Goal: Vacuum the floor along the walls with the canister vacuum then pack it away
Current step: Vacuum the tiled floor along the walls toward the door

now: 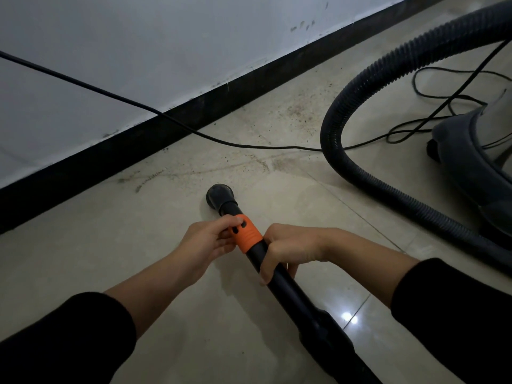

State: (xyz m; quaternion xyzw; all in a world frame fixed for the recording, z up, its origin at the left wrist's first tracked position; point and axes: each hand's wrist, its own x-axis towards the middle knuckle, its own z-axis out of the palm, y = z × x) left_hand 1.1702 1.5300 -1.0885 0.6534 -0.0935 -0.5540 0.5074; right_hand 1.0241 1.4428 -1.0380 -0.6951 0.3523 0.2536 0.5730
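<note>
Black sleeves (63, 336) frame the bottom, both forearms reaching forward over the tiled floor (110, 259). Between them runs the black wand (285, 289) of the vacuum, angled up from the lower right toward the floor's wall edge. The right hand (291, 250) is wrapped round the wand, fingers curled under it and thumb across the top. Just ahead of it the left hand (210, 239) pinches the orange collar (248, 236) between thumb and fingertips. Beyond the collar the round nozzle (220, 196) sits on a tile, near the black skirting (110, 153) but apart from it.

At the floor's right edge stands the grey canister (476, 151), partly cut off. Its ribbed hose (357, 87) loops wide across the tiles. A thin black cord (110, 94) comes down across the pale wall (138, 37), crosses the skirting and passes under the hose toward the canister, tangling in loops beside it. Dark specks of dust (299, 109) lie along the skirting.
</note>
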